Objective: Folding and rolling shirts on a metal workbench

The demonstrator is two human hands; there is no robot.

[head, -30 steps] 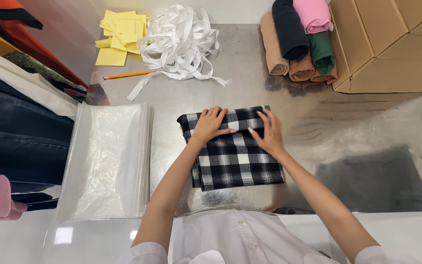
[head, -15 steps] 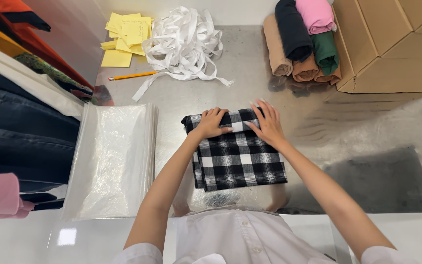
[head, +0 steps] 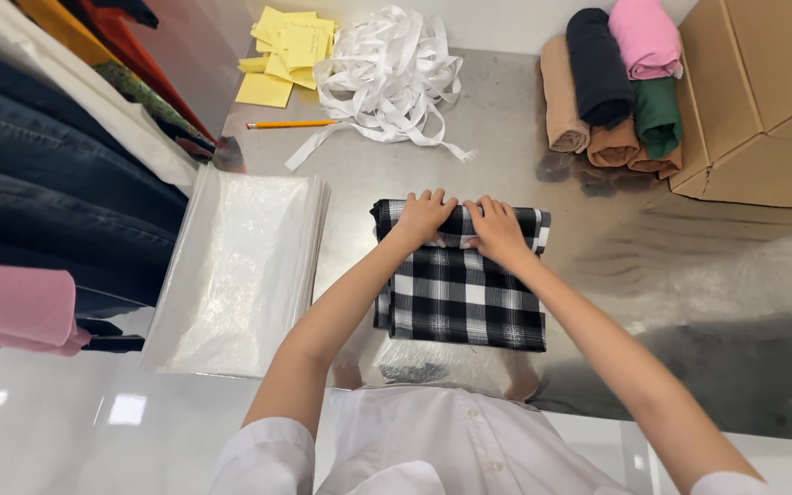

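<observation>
- Left hand (head: 425, 215) and right hand (head: 497, 229) lie side by side on the far end of the checked cloth (head: 462, 293); the fingers are curled down and pressing on its rolled far edge, close together.
- The cloth is folded, black and white, lying flat on the metal table (head: 524, 137) in front of the person.
- It looks soft, light and limp, not slippery; I judge it is best held at the thick rolled edge with both hands.
- To the left is a stack of clear plastic bags (head: 245, 266); farther away are white ribbons (head: 382, 78), yellow paper notes (head: 281, 55), a pencil (head: 291, 124), rolled cloths (head: 611, 82) and a cardboard box (head: 763, 92).
</observation>
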